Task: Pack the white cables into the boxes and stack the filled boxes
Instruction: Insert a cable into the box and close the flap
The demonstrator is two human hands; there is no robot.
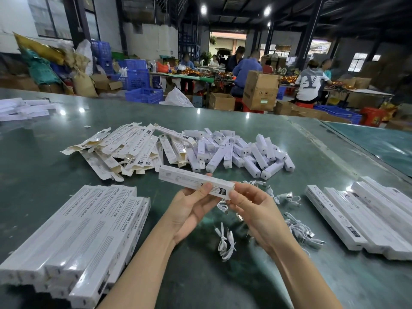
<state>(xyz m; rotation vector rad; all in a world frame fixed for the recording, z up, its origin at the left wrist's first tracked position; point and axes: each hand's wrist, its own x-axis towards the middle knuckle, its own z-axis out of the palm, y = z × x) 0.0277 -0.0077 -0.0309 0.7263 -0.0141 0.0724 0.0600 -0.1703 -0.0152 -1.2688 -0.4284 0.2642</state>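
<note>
A slim white box (196,181) is pinched between left hand (194,210) and right hand (254,210); its contents are hidden, and loose cables (225,241) are scattered beneath.

bright ceiling lamps (203,9); glare on table (66,139); edges warped; background soft

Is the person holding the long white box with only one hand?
No, both the left hand and the right hand pinch the long white box above the green table.
</note>
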